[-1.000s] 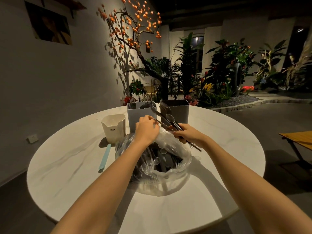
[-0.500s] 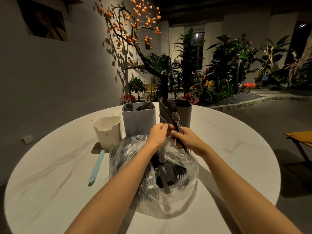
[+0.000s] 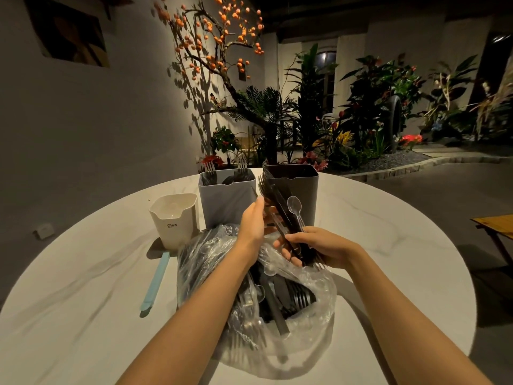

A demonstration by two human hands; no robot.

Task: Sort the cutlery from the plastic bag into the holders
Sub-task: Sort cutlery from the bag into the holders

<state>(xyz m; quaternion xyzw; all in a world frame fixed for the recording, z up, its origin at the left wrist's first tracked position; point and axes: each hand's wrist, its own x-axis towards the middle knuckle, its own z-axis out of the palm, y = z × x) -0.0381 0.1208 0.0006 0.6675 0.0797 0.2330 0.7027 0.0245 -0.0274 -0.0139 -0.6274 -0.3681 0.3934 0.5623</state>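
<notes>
A clear plastic bag [image 3: 305, 315] lies in the middle of the round white table [image 3: 83, 315], holding black and clear plastic cutlery. Just above the bag's far side, my right hand [image 3: 322, 247] grips a bundle of black forks [image 3: 277, 207] with a clear spoon [image 3: 294, 204], tips pointing up toward the holders. My left hand [image 3: 251, 222] pinches a thin black piece at the bundle's left side. Behind stand a light grey holder [image 3: 224, 204] with forks in it, a dark grey holder [image 3: 305, 190] and a small cream holder [image 3: 175, 220].
A light blue utensil [image 3: 155, 282] lies on the table left of the bag, below the cream holder. Plants and an orange-berried tree stand beyond the table's far edge. A wooden table corner [image 3: 494, 222] shows at the right.
My right hand has dropped lower on the bundle, whose tips still point up. My left hand has moved from the bag's rim up to the bundle's left side.
</notes>
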